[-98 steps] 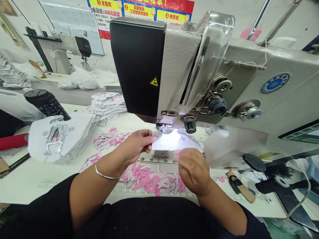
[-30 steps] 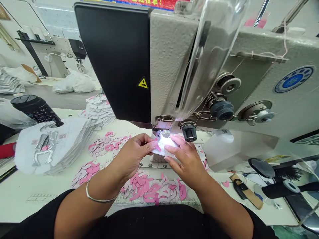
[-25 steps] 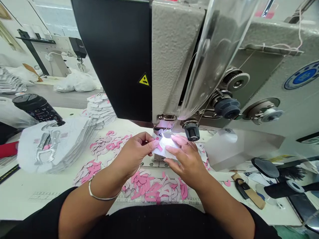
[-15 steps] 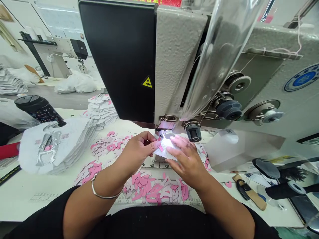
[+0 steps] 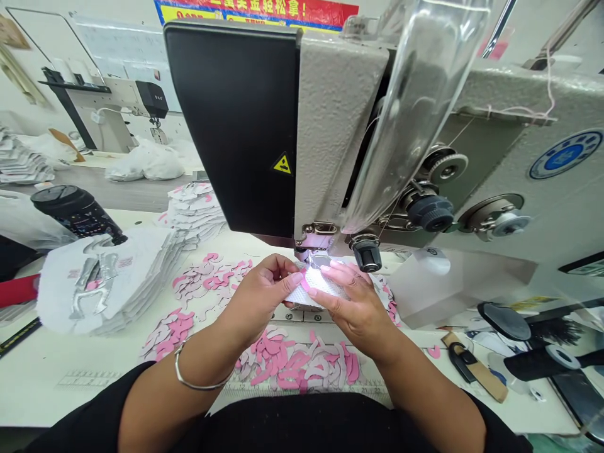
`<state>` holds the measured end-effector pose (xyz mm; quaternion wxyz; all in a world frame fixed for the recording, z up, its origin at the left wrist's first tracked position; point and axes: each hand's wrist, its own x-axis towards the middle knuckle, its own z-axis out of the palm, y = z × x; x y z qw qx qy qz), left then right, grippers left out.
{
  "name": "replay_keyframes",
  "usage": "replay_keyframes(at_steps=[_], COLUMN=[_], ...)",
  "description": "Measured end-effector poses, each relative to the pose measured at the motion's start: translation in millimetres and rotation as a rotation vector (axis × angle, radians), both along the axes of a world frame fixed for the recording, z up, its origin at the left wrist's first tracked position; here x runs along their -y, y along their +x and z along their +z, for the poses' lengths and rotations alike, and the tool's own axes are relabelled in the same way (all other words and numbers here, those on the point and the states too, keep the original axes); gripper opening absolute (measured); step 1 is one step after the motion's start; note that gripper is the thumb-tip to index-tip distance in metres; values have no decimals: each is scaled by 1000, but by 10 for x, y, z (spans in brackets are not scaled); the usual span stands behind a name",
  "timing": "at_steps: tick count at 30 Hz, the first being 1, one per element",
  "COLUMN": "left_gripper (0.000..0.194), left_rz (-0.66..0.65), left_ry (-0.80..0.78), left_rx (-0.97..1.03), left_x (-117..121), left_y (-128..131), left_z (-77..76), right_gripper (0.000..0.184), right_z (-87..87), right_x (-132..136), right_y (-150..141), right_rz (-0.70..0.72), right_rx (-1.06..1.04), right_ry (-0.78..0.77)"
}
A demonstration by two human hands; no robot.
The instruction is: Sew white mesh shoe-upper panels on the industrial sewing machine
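Under the needle area of the sewing machine (image 5: 340, 126), a white textured fabric piece (image 5: 325, 288) is brightly lit. My left hand (image 5: 262, 290) pinches its left edge between thumb and fingers. A small pink cutout (image 5: 305, 284) rests on the fabric, close to my left thumb tip. My right hand (image 5: 361, 305) lies on the right part of the fabric with fingers stretched out, its index fingertip by the pink cutout. The needle tip and the fabric's underside are hard to make out.
Loose pink and white cutouts (image 5: 302, 362) lie in front of the machine, more (image 5: 212, 277) to the left. A fabric stack (image 5: 113, 277) and black bottle (image 5: 78, 211) stand left. On the right are a thread spool (image 5: 542, 363) and a brown-handled tool (image 5: 476, 371).
The view has tilted up slightly, showing more of the red banner. The fabric has turned a little under my hands, and my right index finger has moved closer to the pink cutout.
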<state>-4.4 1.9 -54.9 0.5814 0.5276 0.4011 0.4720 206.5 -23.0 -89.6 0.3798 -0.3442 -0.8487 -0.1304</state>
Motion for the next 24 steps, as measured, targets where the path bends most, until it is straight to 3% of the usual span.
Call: replay_keyframes(at_steps=[12,17,24], left_gripper=[22,26,24], left_rz=[29,36,45], left_ry=[26,-34,-142], left_rx=[-53,25,28], left_x=[-11,-19,-42], left_y=[12,58,173], left_z=[6,35,149], right_gripper=[44,41,35], right_z=[-2,39,164], right_x=[-2,8,-51], right_y=[-8,-25,58], right_rz=[8,19,100], right_rx=[-13,-48,-153], right_ry=[-9,-16,-207])
